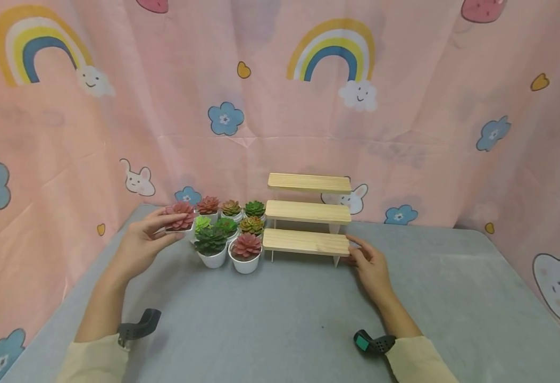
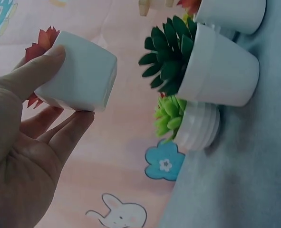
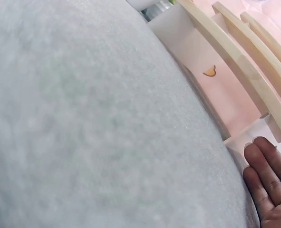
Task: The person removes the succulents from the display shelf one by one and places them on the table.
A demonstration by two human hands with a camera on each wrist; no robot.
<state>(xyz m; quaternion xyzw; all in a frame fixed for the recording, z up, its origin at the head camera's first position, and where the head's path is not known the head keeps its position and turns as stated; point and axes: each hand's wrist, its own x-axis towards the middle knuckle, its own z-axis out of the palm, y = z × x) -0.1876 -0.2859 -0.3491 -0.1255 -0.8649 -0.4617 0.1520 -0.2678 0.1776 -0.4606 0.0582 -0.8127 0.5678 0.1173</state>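
Observation:
My left hand (image 1: 141, 242) holds a potted succulent (image 1: 182, 216) with pinkish-red leaves, raised above the table. In the left wrist view its white squarish pot (image 2: 81, 71) is tilted, gripped between thumb and fingers. Beside it several succulents in white pots stand grouped, among them a dark green one (image 1: 211, 242) and a red one (image 1: 247, 247) in front. At the right end of the lowest step of a three-tier wooden stand (image 1: 306, 242), my right hand (image 1: 372, 268) touches the edge; its fairly straight fingers (image 3: 268, 164) lie against the white side support.
A grey cloth-covered table (image 1: 260, 324) carries everything. Right behind it hangs a pink curtain (image 1: 280, 149) printed with rainbows, flowers and rabbits. The grouped pots sit close against the stand's left side. Black straps (image 1: 138, 325) circle both wrists.

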